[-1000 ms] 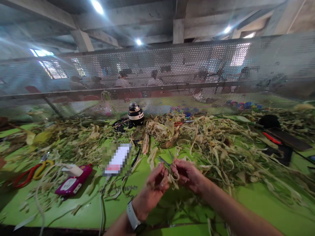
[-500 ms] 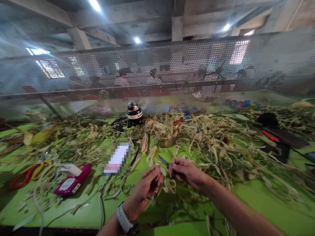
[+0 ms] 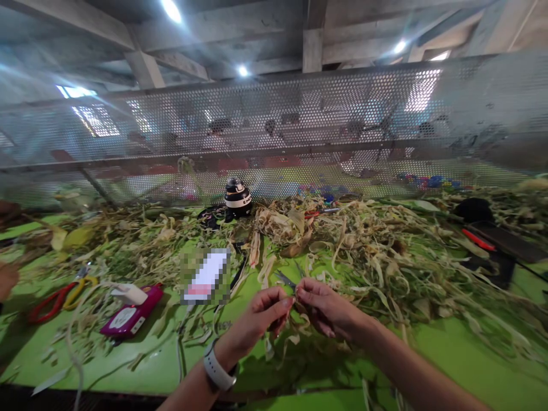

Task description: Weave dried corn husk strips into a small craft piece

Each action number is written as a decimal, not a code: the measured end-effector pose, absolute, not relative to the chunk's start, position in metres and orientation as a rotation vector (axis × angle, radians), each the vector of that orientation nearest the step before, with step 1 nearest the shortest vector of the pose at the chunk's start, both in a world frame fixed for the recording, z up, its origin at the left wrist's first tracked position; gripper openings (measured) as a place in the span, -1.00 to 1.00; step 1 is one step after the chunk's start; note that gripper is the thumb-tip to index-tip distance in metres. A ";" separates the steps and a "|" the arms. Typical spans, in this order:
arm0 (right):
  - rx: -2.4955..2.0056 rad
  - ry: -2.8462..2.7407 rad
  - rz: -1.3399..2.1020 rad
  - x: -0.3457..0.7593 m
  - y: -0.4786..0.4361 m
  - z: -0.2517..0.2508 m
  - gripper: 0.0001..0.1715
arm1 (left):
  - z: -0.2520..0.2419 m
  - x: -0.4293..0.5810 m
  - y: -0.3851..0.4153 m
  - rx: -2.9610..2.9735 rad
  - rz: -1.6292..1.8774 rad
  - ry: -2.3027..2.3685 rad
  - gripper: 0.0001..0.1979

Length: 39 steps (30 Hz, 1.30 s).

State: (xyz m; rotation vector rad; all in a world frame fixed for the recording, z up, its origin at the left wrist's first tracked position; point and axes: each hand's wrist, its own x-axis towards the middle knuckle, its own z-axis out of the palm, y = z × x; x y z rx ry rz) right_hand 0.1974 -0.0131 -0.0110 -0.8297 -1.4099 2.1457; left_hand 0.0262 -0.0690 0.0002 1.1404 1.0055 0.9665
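My left hand (image 3: 263,318) and my right hand (image 3: 324,306) meet fingertip to fingertip just above the green table (image 3: 454,351). Both are pinched on a thin pale dried leaf strip (image 3: 295,331) that hangs and curls below them. A white watch band sits on my left wrist. Small grey scissors (image 3: 285,279) lie on the table just beyond my fingers. A wide heap of dried leaf strips (image 3: 377,251) spreads behind and to the right.
A pink device (image 3: 131,317) with a white block on it lies at left, beside red and yellow pliers (image 3: 60,294). A black and white round object (image 3: 237,198) stands by the perforated metal screen (image 3: 274,131). Dark items (image 3: 492,240) lie at right. Another person's hand (image 3: 6,279) shows at far left.
My hands have drawn together so the fingertips touch, and my left hand has turned with its fingers stretched toward the right hand. The view shifted slightly.
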 end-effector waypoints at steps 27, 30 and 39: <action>-0.626 -1.908 1.814 0.209 -0.011 0.004 -0.63 | -0.017 0.031 -0.063 0.634 0.867 0.861 -0.76; -0.697 -2.079 1.620 0.216 -0.009 0.014 -0.66 | -0.020 0.031 -0.064 0.536 0.917 0.806 -0.80; -0.530 -2.468 1.215 0.223 -0.009 0.018 -0.74 | -0.025 0.033 -0.067 0.619 1.018 0.738 -0.82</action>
